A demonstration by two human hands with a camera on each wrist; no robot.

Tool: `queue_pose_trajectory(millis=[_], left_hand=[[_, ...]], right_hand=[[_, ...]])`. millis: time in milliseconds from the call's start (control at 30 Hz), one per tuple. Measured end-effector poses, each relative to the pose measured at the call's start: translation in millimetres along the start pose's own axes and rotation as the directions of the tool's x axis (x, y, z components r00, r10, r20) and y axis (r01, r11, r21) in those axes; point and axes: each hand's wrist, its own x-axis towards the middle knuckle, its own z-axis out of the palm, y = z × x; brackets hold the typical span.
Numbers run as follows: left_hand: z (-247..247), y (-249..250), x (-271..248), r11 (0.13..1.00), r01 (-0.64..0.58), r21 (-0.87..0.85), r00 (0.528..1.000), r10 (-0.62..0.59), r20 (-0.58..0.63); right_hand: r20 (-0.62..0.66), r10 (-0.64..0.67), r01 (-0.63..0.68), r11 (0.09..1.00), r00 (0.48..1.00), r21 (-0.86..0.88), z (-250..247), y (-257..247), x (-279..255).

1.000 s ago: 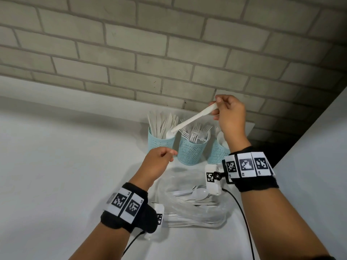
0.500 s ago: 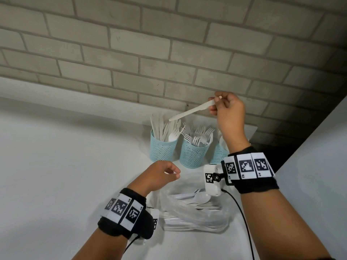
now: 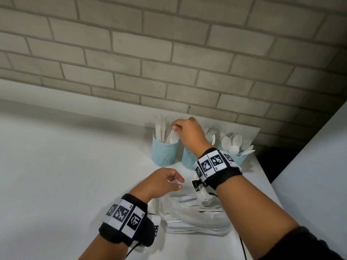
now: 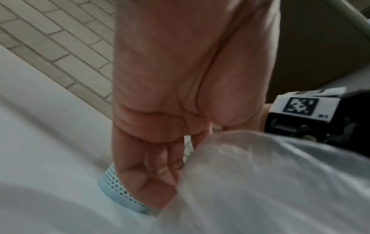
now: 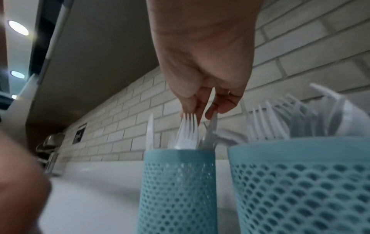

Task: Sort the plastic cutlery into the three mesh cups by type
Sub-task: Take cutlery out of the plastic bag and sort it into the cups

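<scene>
Three light blue mesh cups stand by the brick wall: the left cup with knives, the middle cup with forks, the right cup with spoons. My right hand is over the left cup and pinches a white plastic piece whose lower end is inside that cup. A fork also stands in the left cup. My left hand hovers, loosely curled and empty, at the edge of a clear plastic bag of white cutlery.
The white counter stretches away to the left. A brick wall backs the cups closely. A white panel rises at the right, with a dark gap beside the right cup. A metal tap shows far left.
My right hand has come down and to the left from above the cups, carrying the white piece into the left cup. The left hand has stayed low by the bag.
</scene>
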Motion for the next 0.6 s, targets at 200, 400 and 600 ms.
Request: queue_pose_trajectory(millis=[200, 400, 600], left_hand=[[-1.9, -4.4, -1.2, 1.0, 0.009, -0.022, 1.0, -0.009, -0.012], [3.3, -1.3, 0.6, 1.0, -0.001, -0.01, 1.0, 0.001, 0.005], [-0.8, -0.9, -1.0, 1.0, 0.018, -0.018, 1.0, -0.018, -0.014]], right_hand=[[0.25, -0.032, 0.101, 0.958, 0.968, -0.268, -14.9, -5.0, 3.5], [0.316, 0.004, 0.102, 0.943, 0.949, -0.317, -18.3, 1.3, -3.9], [-0.173, -0.023, 0.012, 0.998, 0.985, -0.064, -47.7, 5.7, 3.4]])
